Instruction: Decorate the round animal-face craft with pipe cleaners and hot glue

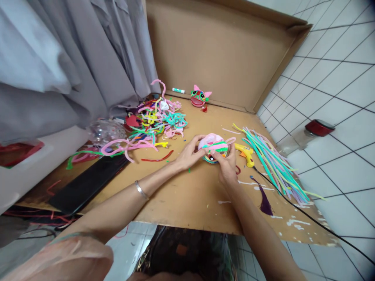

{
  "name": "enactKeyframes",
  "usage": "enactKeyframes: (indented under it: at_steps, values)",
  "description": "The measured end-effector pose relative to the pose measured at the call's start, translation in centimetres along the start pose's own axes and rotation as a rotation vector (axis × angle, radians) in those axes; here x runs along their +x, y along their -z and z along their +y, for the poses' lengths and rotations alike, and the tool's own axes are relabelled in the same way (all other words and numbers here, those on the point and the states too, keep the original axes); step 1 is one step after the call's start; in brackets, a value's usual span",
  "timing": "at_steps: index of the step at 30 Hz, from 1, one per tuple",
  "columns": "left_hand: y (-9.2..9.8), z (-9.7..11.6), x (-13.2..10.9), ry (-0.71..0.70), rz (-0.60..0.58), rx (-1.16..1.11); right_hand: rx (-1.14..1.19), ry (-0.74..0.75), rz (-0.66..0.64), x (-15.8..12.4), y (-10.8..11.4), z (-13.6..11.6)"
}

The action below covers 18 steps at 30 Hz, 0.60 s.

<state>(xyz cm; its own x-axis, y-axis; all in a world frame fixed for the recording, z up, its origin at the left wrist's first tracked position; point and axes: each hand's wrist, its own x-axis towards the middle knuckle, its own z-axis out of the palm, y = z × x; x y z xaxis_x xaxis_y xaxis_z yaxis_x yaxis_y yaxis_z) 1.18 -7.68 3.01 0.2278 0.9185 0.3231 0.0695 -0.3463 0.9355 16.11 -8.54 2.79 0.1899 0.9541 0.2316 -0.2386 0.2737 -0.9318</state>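
Between my two hands, over the middle of the table, is a round craft head made of pipe cleaners (219,146), striped pink, green and white, with an eye on its lower side. My left hand (191,153) grips its left edge, thumb laid across the front. On the right side my right hand (227,161) holds it, thumb pressed to the front and fingers behind. A pink pipe-cleaner loop sticks out at its upper right. Just right of my right hand lies a yellow glue gun (246,154) with a black cord.
A bundle of pipe cleaners (275,168) and a purple tassel (265,201) lie to the right. Tangled pipe cleaners (158,121) heap at the left, near a long black case (89,185). At the back sit a finished-looking craft head (198,97) and a glue stick (178,90), before a cardboard panel (216,50).
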Motion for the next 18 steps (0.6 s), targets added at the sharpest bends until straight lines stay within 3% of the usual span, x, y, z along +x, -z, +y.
enactKeyframes:
  at_steps: [10, 18]
  values:
    - [0.75, -0.22, 0.34, 0.026, -0.069, -0.062, 0.051, -0.011, 0.0, -0.07, -0.06, -0.64]
    - [0.55, 0.32, 0.17, -0.005, -0.025, 0.034, 0.06, -0.036, 0.0, -0.05, -0.24, -0.73]
